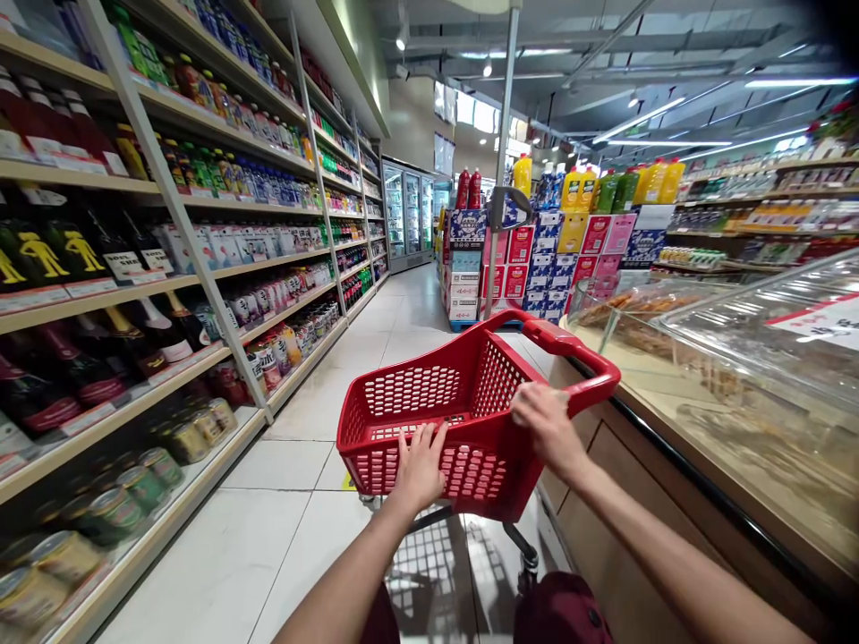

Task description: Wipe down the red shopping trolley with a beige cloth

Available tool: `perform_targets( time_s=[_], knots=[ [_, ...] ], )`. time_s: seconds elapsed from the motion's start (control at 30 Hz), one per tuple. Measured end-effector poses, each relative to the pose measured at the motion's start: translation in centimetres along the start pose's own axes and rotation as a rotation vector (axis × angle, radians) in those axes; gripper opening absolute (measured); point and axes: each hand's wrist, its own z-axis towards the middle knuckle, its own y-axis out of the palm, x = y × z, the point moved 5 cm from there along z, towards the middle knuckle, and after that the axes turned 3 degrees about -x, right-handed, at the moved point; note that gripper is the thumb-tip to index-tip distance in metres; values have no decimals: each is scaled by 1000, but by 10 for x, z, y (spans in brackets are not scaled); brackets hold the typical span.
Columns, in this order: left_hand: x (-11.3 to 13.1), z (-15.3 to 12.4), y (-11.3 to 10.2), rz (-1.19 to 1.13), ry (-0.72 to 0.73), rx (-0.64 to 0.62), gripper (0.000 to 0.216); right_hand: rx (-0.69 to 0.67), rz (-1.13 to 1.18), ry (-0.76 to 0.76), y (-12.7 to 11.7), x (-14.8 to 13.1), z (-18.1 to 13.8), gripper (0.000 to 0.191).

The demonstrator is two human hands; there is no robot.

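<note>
A red plastic shopping cart (484,440) stands sideways in front of me, its mesh basket holding nothing that I can see. My left hand (421,469) lies against the basket's near long side, fingers spread and reaching up to the rim. Closer to the handle, my right hand (547,424) is closed around the basket's upper corner. The cart's curved red handle (591,371) points to the right, just beyond that hand. Below the basket, a dark metal frame and a wheel (529,565) show.
Drink shelves (232,241) run along the left side. At the right stands a glass-sided food counter (677,402) with clear lids. Stacked drink cartons (537,259) and a metal pole (505,116) are ahead, with glass-door fridges (408,210) farther back. Tiled floor (282,501) lies between.
</note>
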Motion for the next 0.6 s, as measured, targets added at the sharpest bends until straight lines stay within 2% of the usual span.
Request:
perform_targets(
  time_s=[0.07,0.1,0.2,0.23,0.27,0.37,0.43,0.53,0.6],
  knots=[
    [-2,1,1,11,1,1,77,-102,33,-102,9,-9,2,36],
    [-2,1,1,15,-2,10,77,-94,13,-77,7,-5,3,35],
    [-3,2,3,19,-15,28,77,72,-93,172,-4,17,5,34],
    [-2,3,4,19,-19,26,77,96,-98,211,-3,16,5,34],
    [-2,4,4,18,-19,24,76,81,-76,197,1,11,5,33],
    [0,6,6,18,-9,16,75,-99,55,-6,25,-18,5,32],
    [-2,7,7,24,-25,7,76,-139,72,-22,28,-17,3,32],
    [-6,8,8,28,-61,9,76,17,-35,194,12,12,3,34],
    [-7,9,9,26,-62,20,76,80,-68,253,8,14,2,35]
  ],
)
